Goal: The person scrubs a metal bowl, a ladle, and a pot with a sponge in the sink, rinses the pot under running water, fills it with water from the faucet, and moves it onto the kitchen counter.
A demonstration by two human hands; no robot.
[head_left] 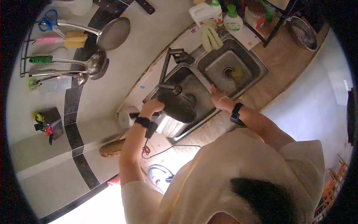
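Observation:
A metal pot with a dark inside stands tilted in the left basin of a double sink, under the black faucet. My left hand grips the pot's rim at its left side, fingers closed on it. Near the front end of the divider between the basins rests my right hand, its fingers apart and nothing seen in it. The right basin shows a drain with yellowish bits around it. Whether water runs from the faucet is hard to make out.
Green-yellow gloves, a white tub and a soap bottle are behind the sink. A metal bowl is at the right. Ladles and a strainer hang left. A cable crosses the near counter.

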